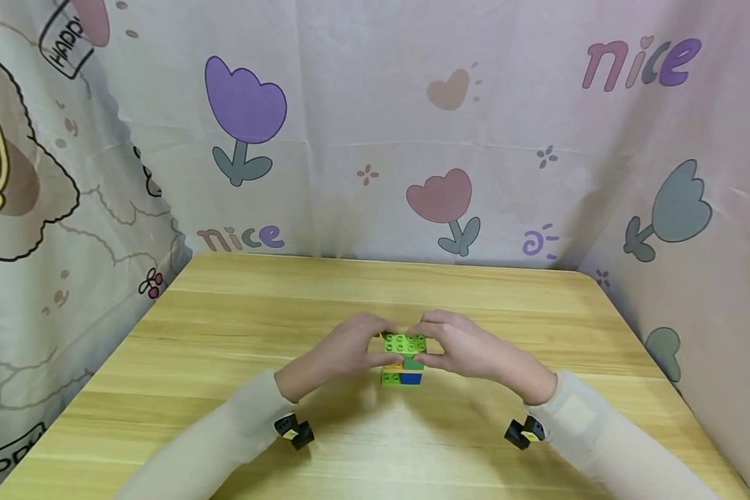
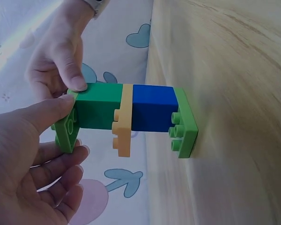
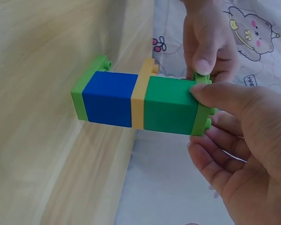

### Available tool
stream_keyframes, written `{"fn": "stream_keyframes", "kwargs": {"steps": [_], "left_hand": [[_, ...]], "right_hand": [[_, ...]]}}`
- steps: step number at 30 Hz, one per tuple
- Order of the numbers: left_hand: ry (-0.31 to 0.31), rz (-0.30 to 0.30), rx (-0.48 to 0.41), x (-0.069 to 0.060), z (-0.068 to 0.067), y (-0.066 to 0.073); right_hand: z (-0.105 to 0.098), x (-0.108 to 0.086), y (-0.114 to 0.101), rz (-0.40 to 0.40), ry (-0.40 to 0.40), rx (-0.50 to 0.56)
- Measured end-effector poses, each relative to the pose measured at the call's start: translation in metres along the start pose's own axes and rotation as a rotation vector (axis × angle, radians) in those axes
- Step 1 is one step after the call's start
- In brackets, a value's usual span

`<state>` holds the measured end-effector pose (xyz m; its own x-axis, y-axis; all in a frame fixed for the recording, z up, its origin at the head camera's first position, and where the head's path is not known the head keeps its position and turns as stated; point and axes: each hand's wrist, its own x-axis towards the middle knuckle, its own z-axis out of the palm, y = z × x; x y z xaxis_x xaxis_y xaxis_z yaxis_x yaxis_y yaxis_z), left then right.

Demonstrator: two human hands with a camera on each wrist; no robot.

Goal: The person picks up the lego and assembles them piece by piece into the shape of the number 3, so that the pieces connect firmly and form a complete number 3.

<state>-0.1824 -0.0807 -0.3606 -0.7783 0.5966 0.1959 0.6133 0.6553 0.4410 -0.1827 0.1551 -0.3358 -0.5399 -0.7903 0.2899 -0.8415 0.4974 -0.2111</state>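
A stack of toy building bricks stands upright on the wooden table. From the bottom up it has a light green plate (image 2: 186, 124), a blue brick (image 1: 411, 379), a yellow-orange plate (image 3: 141, 93) and a green brick (image 3: 171, 105). A second light green plate (image 1: 405, 344) lies on top, studs up. On the left side, my left hand (image 1: 352, 346) pinches this top plate between thumb and fingers. My right hand (image 1: 465, 347) grips its right side, the thumb at the seam with the green brick. The fingers behind the plate are partly hidden in the head view.
The stack is near the middle of the wooden table (image 1: 275, 298). A printed curtain (image 1: 350, 90) hangs behind the table and along both its sides. Small black cameras (image 1: 294, 430) sit at both wrists, over the light sleeves.
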Motion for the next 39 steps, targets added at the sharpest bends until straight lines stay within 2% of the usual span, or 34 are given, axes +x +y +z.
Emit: {"fn": "stream_keyframes", "kwargs": {"steps": [7,13,18,26,32,39], "left_hand": [[0.048,0.026,-0.063,-0.006,-0.001,-0.005],[0.088,0.033,-0.094,-0.010,0.006,-0.009],[0.117,0.028,-0.142,-0.015,0.012,-0.015],[0.074,-0.061,-0.193,-0.022,0.021,-0.024],[0.030,-0.101,-0.232,-0.023,0.028,-0.030],[0.006,-0.112,-0.264,-0.022,0.032,-0.032]], "right_hand": [[0.006,-0.002,-0.002,0.077,0.012,0.037],[0.010,-0.009,0.000,0.164,0.018,0.129],[0.017,-0.018,0.004,0.211,0.056,0.202],[0.030,-0.028,0.009,0.300,0.053,0.338],[0.039,-0.034,0.012,0.326,0.037,0.329],[0.048,-0.036,0.014,0.323,0.051,0.341]]}}
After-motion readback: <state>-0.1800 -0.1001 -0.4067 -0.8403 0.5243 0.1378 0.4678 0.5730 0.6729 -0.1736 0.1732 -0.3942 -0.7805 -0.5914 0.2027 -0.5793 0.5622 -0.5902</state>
